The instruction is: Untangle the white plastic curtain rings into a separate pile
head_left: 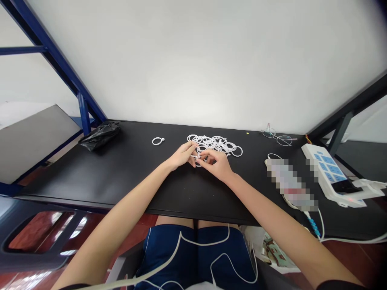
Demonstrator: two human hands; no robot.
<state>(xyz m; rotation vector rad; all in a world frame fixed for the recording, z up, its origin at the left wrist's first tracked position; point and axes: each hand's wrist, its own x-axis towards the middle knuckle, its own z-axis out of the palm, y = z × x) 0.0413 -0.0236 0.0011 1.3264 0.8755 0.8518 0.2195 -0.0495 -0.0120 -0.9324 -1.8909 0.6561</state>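
A heap of several white plastic rings (218, 144) lies on the black table (121, 173) near its middle. My left hand (182, 155) and my right hand (216, 163) meet at the heap's near edge, fingers curled and pinching a white ring (198, 157) between them. One single white ring (158, 140) lies apart to the left of the heap.
A crumpled black bag (99, 135) sits at the table's back left. Eyeglasses (278, 137) lie at the back right. A white power strip (328, 171) with cables and a blurred object (290, 183) occupy the right side. Blue metal frame bars (83, 108) rise on the left.
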